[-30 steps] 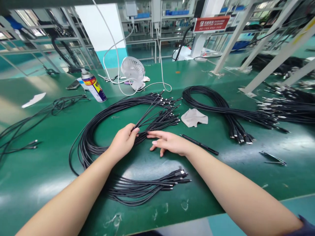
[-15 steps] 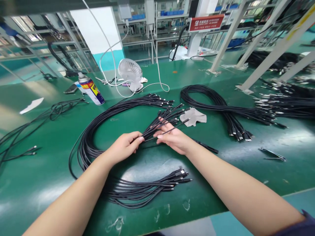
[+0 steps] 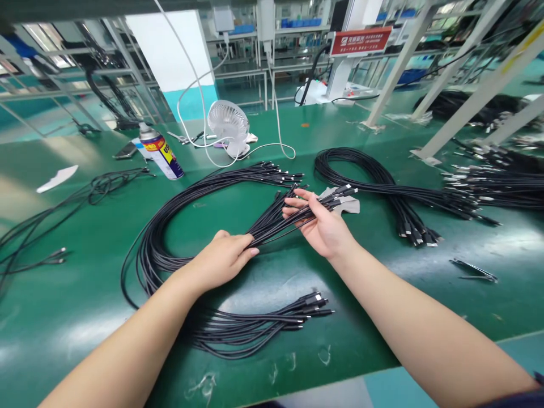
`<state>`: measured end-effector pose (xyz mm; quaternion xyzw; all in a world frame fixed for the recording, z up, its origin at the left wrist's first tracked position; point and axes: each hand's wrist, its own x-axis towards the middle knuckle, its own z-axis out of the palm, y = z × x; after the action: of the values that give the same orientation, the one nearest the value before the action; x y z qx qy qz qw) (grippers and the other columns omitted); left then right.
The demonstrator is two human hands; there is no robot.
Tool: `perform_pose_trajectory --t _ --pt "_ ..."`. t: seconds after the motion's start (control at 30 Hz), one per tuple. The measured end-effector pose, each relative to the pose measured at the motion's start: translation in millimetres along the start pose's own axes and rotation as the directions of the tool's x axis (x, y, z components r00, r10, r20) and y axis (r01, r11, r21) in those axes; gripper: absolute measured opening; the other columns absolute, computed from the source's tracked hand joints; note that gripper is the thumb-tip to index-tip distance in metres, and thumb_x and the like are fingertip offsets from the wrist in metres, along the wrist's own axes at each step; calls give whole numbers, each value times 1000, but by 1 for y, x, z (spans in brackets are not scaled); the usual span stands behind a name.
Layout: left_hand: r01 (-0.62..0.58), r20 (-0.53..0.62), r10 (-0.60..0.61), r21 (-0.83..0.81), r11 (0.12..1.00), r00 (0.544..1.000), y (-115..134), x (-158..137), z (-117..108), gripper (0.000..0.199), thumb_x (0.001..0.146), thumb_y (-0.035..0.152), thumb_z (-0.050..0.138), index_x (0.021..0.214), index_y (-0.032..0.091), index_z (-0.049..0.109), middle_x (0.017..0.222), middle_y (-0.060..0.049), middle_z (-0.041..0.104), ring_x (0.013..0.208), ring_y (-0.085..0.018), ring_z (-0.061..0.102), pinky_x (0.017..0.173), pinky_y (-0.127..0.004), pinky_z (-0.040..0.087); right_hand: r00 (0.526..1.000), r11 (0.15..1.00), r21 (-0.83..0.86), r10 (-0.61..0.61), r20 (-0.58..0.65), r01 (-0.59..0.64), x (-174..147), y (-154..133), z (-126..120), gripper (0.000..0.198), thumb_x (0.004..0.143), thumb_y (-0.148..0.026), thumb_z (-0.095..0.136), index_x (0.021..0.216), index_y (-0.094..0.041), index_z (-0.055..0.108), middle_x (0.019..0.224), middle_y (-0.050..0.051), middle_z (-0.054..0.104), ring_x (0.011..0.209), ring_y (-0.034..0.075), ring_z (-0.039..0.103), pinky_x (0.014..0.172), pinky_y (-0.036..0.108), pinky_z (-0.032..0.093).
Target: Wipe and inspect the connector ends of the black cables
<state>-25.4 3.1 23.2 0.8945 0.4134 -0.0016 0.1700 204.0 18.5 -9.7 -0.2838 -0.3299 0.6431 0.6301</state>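
A bundle of black cables (image 3: pixel 278 224) runs through my left hand (image 3: pixel 227 255), whose fingers are closed around it. Farther along, near the connector ends, my right hand (image 3: pixel 321 221) has several of these cables between its thumb and fingers; the other fingers are stretched out. Behind my right hand, a grey cloth piece (image 3: pixel 351 205) lies on the table, partly covered. The long bundle curves round to the left in a wide loop. More cable ends (image 3: pixel 293 314) fan out on the table in front of my hands.
On the green table (image 3: pixel 263 374) a coiled cable bundle (image 3: pixel 365 164) lies to the right, near a pair of metal tweezers (image 3: pixel 474 271). A spray can (image 3: pixel 161 152) and a small white fan (image 3: pixel 229 124) stand at the back. Loose cables (image 3: pixel 91 195) lie left.
My right hand has moved slightly right and now holds several cables together, where a single one stood out before. The connector ends have swung right, over the cloth. My left hand keeps its hold.
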Motion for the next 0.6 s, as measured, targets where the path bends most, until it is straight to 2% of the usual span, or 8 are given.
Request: perform_pose_trajectory --t 0.1,0.17,0.23,0.37,0.43,0.5,0.6 --pt "-7 -9 8 32 999 1000 9 0 1 30 99 39 35 80 19 48 76 -3 62 74 -21 59 84 -40 37 1000 1000 -28 12 -26 -13 -2 1 1 28 89 -43 63 106 -20 63 90 3 77 80 17 73 80 33 57" --pt "-21 -31 21 14 1000 999 18 -1 3 27 97 38 40 80 19 50 78 -5 63 79 -23 61 83 -39 38 997 996 -57 69 17 -68 -4 -1 3 31 91 -44 61 109 -19 62 90 5 77 83 19 74 82 36 58" --pt "-20 -34 18 -58 998 999 28 -2 4 26 96 39 42 83 19 52 77 -5 63 79 -23 61 79 -36 39 988 989 -86 125 85 -118 -8 -4 6 35 89 -46 63 111 -18 62 91 7 77 87 20 74 87 38 57" --pt "27 40 -16 -285 958 999 46 -5 5 29 93 45 45 82 20 52 71 -3 60 63 -19 54 61 -30 37 944 973 -128 218 247 -191 -22 -7 14 44 85 -48 68 117 -19 61 95 7 77 91 22 74 91 40 56" --pt "6 54 20 -451 892 998 53 -5 6 25 90 43 51 82 19 53 75 -3 60 65 -18 53 60 -29 39 910 964 -158 254 329 -212 -30 -6 20 44 86 -49 66 119 -21 62 95 7 77 94 23 73 92 42 56" --pt "17 90 54 -647 762 994 57 -3 9 23 89 40 52 86 18 55 80 -4 62 70 -17 57 65 -29 44 883 955 -228 268 385 -190 -36 -3 25 43 87 -51 63 118 -21 64 97 7 77 99 23 72 95 43 54" --pt "142 201 47 -822 552 979 61 -1 15 30 91 45 45 81 18 52 71 -1 58 61 -14 56 61 -27 46 878 930 -349 257 403 -113 -40 0 27 42 90 -54 58 116 -21 66 99 8 77 105 23 70 100 45 51"
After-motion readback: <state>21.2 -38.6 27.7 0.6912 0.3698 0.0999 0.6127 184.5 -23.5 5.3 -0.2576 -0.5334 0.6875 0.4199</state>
